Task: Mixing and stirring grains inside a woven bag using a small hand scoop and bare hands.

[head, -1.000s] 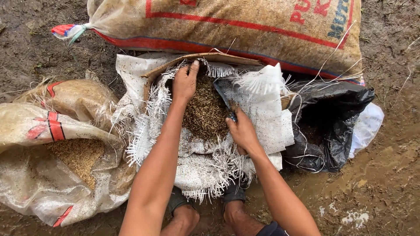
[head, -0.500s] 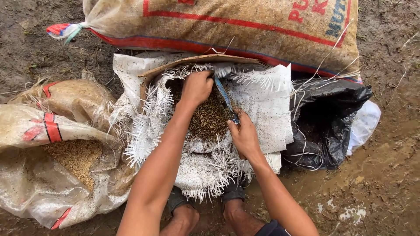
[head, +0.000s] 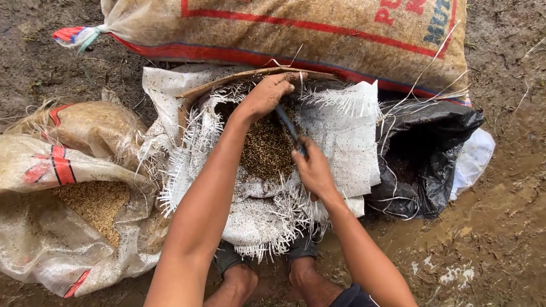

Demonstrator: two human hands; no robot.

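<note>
Nearest the camera, two bare feet (head: pixel 267 278) are planted on the wet brown mud ground (head: pixel 483 239), just behind the frayed white woven sack (head: pixel 341 148) that lies open between them. On the near right of this sack the right hand (head: pixel 313 170) is closed around the handle of a dark narrow blade (head: pixel 287 126), which is angled up and left over the heap of brown unhusked grain (head: pixel 267 150) in the sack's mouth. Farther on, the left hand (head: pixel 267 94) is curled over the far rim of the sack; half a second ago it was lower, resting on the grain, so it has been drawn back to the edge and the heap is now left uncovered. Whether anything is pinched in its fingers cannot be told. To the left a translucent plastic sack with red stripes (head: pixel 51 170) is spread flat, more grain showing through it. To the right a crumpled black plastic bag (head: pixel 426 153) is seen. Farthest off, a full tan woven sack with red bands (head: pixel 296 28) is laid across.
</note>
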